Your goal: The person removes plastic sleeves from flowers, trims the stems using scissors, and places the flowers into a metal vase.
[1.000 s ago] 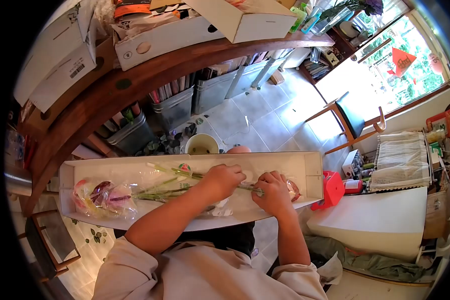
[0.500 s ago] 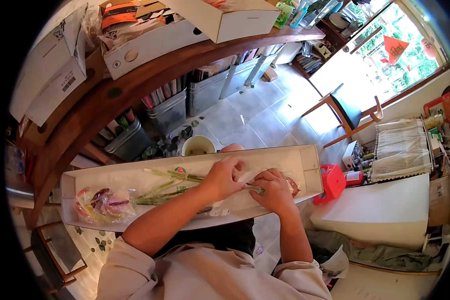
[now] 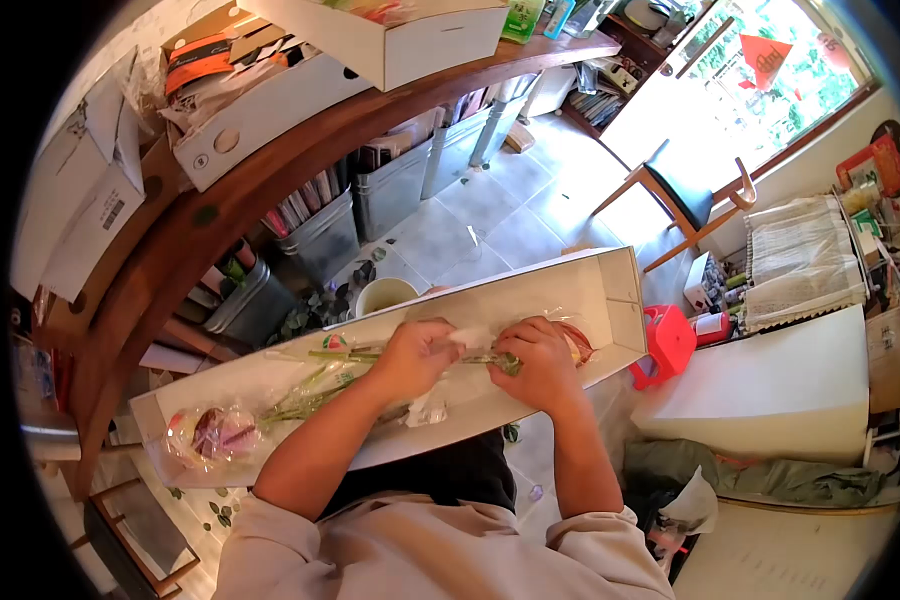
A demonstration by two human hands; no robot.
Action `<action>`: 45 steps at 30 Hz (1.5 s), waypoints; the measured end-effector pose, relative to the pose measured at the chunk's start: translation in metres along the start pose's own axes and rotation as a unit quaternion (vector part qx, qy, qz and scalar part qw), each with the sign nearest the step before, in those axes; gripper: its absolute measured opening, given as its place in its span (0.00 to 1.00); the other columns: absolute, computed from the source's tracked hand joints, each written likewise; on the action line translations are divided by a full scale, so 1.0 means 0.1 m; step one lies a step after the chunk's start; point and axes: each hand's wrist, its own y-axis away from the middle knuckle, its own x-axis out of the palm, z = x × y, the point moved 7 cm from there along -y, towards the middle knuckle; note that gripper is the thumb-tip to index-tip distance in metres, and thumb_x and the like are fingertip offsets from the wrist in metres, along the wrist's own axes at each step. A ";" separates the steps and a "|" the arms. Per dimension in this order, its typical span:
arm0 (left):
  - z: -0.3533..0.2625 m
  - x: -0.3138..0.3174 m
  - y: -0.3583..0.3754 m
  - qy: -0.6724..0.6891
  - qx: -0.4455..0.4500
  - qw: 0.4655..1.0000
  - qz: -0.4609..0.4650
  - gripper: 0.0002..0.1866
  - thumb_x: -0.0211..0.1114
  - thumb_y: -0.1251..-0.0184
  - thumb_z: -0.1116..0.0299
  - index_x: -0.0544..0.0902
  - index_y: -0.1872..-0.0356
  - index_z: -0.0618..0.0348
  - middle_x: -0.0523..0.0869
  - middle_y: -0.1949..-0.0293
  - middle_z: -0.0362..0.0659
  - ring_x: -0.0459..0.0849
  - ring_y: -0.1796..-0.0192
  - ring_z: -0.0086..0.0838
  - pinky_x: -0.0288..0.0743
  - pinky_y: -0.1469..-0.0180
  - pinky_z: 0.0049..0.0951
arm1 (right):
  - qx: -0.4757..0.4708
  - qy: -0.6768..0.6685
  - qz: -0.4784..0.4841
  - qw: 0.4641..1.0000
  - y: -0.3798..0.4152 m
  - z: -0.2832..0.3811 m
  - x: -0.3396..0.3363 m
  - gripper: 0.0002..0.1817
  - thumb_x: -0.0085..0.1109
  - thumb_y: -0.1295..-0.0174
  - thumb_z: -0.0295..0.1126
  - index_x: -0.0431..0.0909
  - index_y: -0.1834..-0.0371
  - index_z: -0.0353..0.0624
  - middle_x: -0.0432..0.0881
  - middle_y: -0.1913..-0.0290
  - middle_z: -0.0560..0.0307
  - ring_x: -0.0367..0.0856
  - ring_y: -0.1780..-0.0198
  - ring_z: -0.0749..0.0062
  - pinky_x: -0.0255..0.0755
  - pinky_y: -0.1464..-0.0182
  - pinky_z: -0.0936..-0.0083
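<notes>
A long white cardboard box (image 3: 610,290) lies across in front of me, tilted up at its right end. Inside are green stems (image 3: 305,400) and a plastic-wrapped flower bunch (image 3: 215,435) at the left end. Another wrapped, reddish flower head (image 3: 576,342) shows at the right end. My left hand (image 3: 418,355) pinches a whitish strip over the middle of the box. Closed round green stems, my right hand (image 3: 532,362) is just to its right, beside the reddish flower head.
A curved wooden counter (image 3: 270,135) with open boxes (image 3: 260,115) runs along the left and back. Beyond my box stand a bucket (image 3: 386,294) and grey bins (image 3: 325,240). A red stool (image 3: 667,345) and a white surface (image 3: 760,385) are at the right; a chair (image 3: 675,195) stands farther back.
The box has tilted, its right end higher and its left end lower. My left hand has moved left, away from my right hand, with the whitish strip. The whole view has shifted slightly.
</notes>
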 end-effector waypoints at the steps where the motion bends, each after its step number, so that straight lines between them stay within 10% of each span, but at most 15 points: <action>1: -0.06 0.01 0.02 -0.018 0.032 0.999 0.020 0.04 0.69 0.29 0.78 0.86 0.57 0.67 0.84 0.65 0.42 0.81 0.61 0.25 0.76 0.56 0.30 | 0.009 -0.005 0.008 1.000 -0.03 -0.01 -0.02 0.13 0.78 0.53 0.33 0.90 0.65 0.43 0.88 0.57 0.58 0.83 0.47 0.57 0.77 0.43 0.58; 7: -0.34 0.11 0.12 -0.179 0.198 0.963 0.029 0.07 0.70 0.33 0.75 0.82 0.61 0.66 0.84 0.62 0.53 0.84 0.61 0.47 0.77 0.55 0.39 | 0.015 0.053 0.042 0.998 -0.32 0.08 -0.28 0.16 0.74 0.43 0.36 0.91 0.54 0.42 0.90 0.53 0.54 0.84 0.45 0.52 0.78 0.41 0.58; 10: -0.14 0.14 0.02 -0.191 0.085 0.977 0.034 0.11 0.72 0.37 0.70 0.81 0.62 0.66 0.83 0.66 0.55 0.84 0.63 0.52 0.78 0.57 0.44 | -0.030 0.097 0.103 0.989 -0.45 -0.07 -0.18 0.15 0.69 0.37 0.39 0.91 0.53 0.42 0.90 0.52 0.52 0.84 0.44 0.52 0.77 0.41 0.55; 24: -0.31 0.15 -0.08 -0.185 0.073 0.979 0.039 0.10 0.69 0.35 0.72 0.75 0.67 0.64 0.72 0.76 0.56 0.69 0.75 0.34 0.70 0.68 0.37 | 0.139 0.078 0.357 0.920 -0.56 -0.70 0.52 0.27 0.51 0.25 0.55 0.89 0.43 0.46 0.83 0.30 0.57 0.84 0.36 0.48 0.75 0.32 0.56; 33: -0.46 -0.37 -0.06 0.030 0.090 0.983 -0.157 0.06 0.65 0.35 0.75 0.76 0.68 0.65 0.74 0.75 0.46 0.71 0.68 0.21 0.71 0.63 0.31 | 0.193 0.075 0.343 0.916 -0.50 -0.96 0.61 0.27 0.55 0.25 0.53 0.86 0.36 0.46 0.84 0.31 0.52 0.82 0.32 0.55 0.74 0.32 0.59; 35: -0.73 -0.53 -0.10 0.015 0.078 0.985 -0.152 0.06 0.65 0.34 0.75 0.77 0.69 0.63 0.75 0.74 0.41 0.71 0.67 0.19 0.71 0.63 0.29 | 0.326 -0.345 0.197 0.858 -0.14 -1.90 1.07 0.25 0.65 0.30 0.49 0.85 0.37 0.44 0.88 0.37 0.50 0.86 0.40 0.57 0.76 0.34 0.60; 38: -0.89 -0.56 -0.10 -0.073 0.080 0.989 -0.102 0.06 0.65 0.32 0.77 0.77 0.70 0.61 0.77 0.73 0.35 0.71 0.66 0.16 0.70 0.63 0.26 | 0.164 -0.160 0.302 0.925 -0.34 -1.86 0.94 0.31 0.71 0.35 0.46 0.82 0.32 0.42 0.83 0.32 0.44 0.86 0.39 0.54 0.74 0.33 0.60; 40: -0.79 -0.57 -0.12 -0.029 0.065 0.993 -0.098 0.07 0.66 0.31 0.77 0.78 0.70 0.59 0.77 0.72 0.32 0.71 0.66 0.15 0.69 0.63 0.25 | 0.164 -0.148 0.164 0.962 -0.27 -1.70 0.50 0.31 0.67 0.32 0.50 0.82 0.33 0.42 0.83 0.32 0.44 0.86 0.38 0.53 0.73 0.31 0.60; 45: -0.54 -0.69 -0.04 0.064 0.136 0.975 -0.165 0.08 0.69 0.28 0.76 0.78 0.67 0.58 0.78 0.71 0.31 0.72 0.67 0.14 0.67 0.64 0.22 | 0.355 -0.455 0.045 0.815 -0.55 -1.46 -0.07 0.37 0.43 0.18 0.59 0.85 0.40 0.32 0.91 0.46 0.45 0.87 0.41 0.53 0.74 0.32 0.61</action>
